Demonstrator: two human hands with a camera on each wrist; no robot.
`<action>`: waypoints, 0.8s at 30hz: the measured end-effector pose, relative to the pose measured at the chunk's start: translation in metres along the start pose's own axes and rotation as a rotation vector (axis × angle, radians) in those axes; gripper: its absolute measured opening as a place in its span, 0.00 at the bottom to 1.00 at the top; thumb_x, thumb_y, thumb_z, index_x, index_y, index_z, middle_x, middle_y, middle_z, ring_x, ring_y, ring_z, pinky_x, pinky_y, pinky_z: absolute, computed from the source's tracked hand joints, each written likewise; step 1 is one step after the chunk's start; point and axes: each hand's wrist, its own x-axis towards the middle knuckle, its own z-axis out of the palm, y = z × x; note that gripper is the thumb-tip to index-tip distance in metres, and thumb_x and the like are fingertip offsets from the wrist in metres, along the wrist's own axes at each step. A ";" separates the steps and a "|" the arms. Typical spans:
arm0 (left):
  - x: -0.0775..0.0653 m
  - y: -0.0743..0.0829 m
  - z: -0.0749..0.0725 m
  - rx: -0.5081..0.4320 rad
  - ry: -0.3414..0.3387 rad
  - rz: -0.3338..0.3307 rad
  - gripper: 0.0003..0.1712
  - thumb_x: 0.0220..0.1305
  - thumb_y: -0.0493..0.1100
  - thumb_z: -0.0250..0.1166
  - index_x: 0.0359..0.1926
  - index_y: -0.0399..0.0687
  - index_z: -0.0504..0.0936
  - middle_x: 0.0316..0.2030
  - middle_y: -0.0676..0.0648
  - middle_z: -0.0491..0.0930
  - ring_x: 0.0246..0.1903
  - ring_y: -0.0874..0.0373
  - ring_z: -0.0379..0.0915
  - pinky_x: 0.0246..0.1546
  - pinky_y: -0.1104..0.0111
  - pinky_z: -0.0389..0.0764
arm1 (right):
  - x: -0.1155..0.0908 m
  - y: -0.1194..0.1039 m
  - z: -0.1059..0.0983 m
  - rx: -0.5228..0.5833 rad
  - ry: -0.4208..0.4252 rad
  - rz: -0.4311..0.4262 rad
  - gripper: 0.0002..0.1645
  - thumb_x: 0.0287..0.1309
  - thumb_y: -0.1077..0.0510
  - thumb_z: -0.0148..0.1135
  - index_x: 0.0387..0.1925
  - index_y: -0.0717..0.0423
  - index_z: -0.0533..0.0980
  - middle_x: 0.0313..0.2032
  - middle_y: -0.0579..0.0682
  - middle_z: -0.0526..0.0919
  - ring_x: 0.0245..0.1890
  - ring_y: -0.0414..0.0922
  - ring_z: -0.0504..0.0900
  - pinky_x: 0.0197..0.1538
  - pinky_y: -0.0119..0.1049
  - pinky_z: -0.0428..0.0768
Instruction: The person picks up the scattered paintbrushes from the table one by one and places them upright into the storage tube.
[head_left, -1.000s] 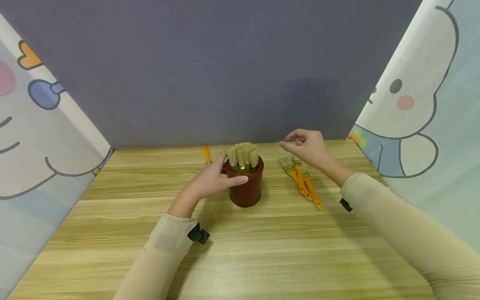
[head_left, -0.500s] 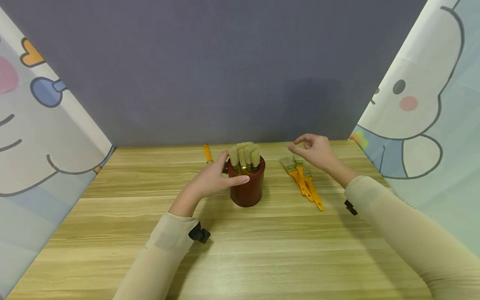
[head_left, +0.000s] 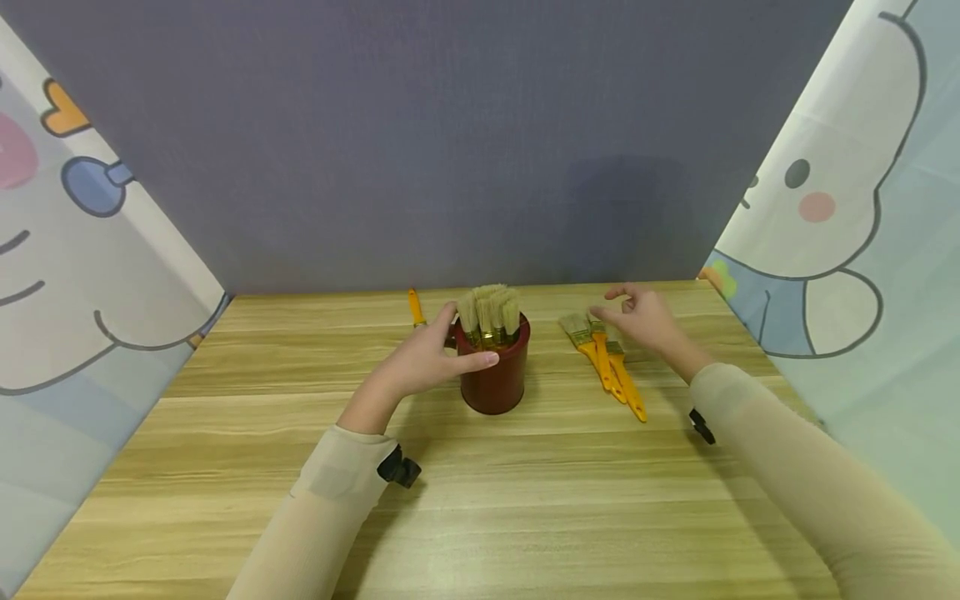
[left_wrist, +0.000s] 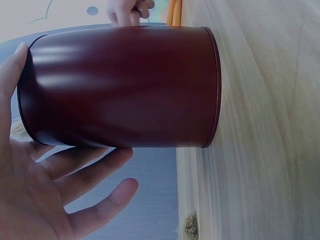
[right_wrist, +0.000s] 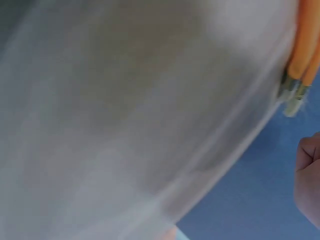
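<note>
A dark red cup (head_left: 491, 387) stands upright on the table, packed with paintbrushes (head_left: 489, 315), bristles up. My left hand (head_left: 423, 358) holds the cup near its rim from the left, thumb across the front. In the left wrist view the fingers (left_wrist: 87, 177) lie along the cup's side (left_wrist: 125, 90). To the right, a small pile of orange-handled paintbrushes (head_left: 603, 362) lies flat, bristles pointing away. My right hand (head_left: 645, 321) is over their bristle end, fingers loosely bent, thumb tip close to the middle brush's bristles, nothing held. In the right wrist view it shows partly at the edge.
Another orange-handled paintbrush (head_left: 416, 308) lies behind my left hand, its bristles hidden in the head view. A grey panel (head_left: 450, 167) closes off the back of the wooden table (head_left: 525, 517). Cartoon-printed cloths (head_left: 825, 208) hang at both sides.
My right hand has come down and to the right, closer to the bristles of the lying paintbrushes. My left hand and the cup stay in place.
</note>
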 end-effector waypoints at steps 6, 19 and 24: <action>0.000 -0.002 0.000 0.001 0.008 0.000 0.76 0.56 0.83 0.68 0.88 0.54 0.38 0.79 0.41 0.65 0.78 0.43 0.65 0.74 0.44 0.72 | 0.004 0.014 0.001 0.039 -0.035 -0.005 0.45 0.68 0.36 0.70 0.72 0.61 0.69 0.14 0.38 0.56 0.14 0.38 0.53 0.21 0.36 0.63; 0.001 -0.001 0.002 0.010 -0.002 0.003 0.76 0.56 0.83 0.68 0.88 0.53 0.36 0.80 0.40 0.64 0.78 0.41 0.64 0.74 0.43 0.71 | 0.008 0.021 0.009 -0.056 -0.245 0.105 0.56 0.66 0.35 0.72 0.77 0.61 0.55 0.16 0.41 0.65 0.17 0.40 0.60 0.26 0.37 0.69; 0.002 -0.002 0.002 0.011 0.001 0.007 0.76 0.57 0.82 0.68 0.88 0.53 0.37 0.79 0.41 0.65 0.78 0.42 0.65 0.74 0.44 0.72 | 0.009 0.017 0.008 -0.120 -0.255 0.108 0.46 0.67 0.36 0.71 0.67 0.62 0.63 0.18 0.42 0.65 0.19 0.41 0.62 0.28 0.36 0.69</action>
